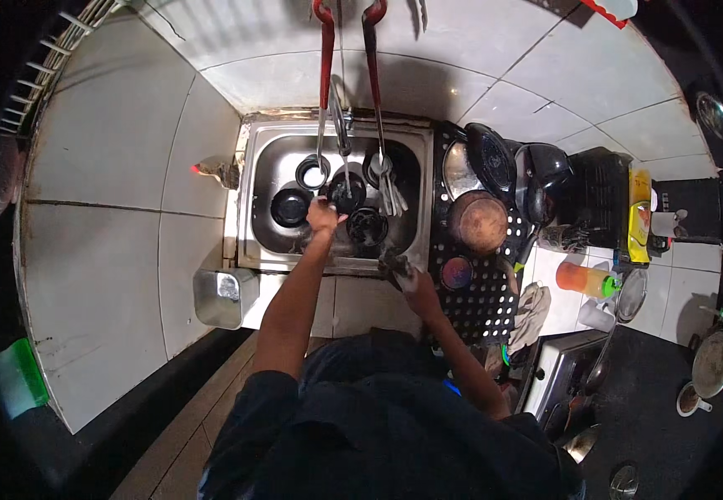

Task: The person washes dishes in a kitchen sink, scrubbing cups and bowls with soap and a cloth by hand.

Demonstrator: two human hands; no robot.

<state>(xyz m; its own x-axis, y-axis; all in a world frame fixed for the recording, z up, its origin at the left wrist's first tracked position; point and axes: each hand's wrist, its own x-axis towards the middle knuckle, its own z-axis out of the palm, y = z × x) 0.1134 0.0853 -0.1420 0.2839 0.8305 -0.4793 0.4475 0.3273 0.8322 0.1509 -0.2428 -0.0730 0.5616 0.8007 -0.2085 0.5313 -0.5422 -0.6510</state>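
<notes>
1. At the stainless-steel sink (pixel 249 187), I see the left hand (pixel 322 215) apparently gripping a round, glossy black bowl (pixel 350 192) by its near rim, below the slim metal faucet (pixel 338 117).
2. Near the front right corner, the right hand (pixel 416 285) closes around what looks like a dark, foamy scrubber (pixel 395 265).
3. I judge this washing-up, probably rinsing; the next move calls for turning the bowl under the spout, grip firm.

a cloth (pixel 531 313) lies near an orange bottle (pixel 580 279).
</notes>
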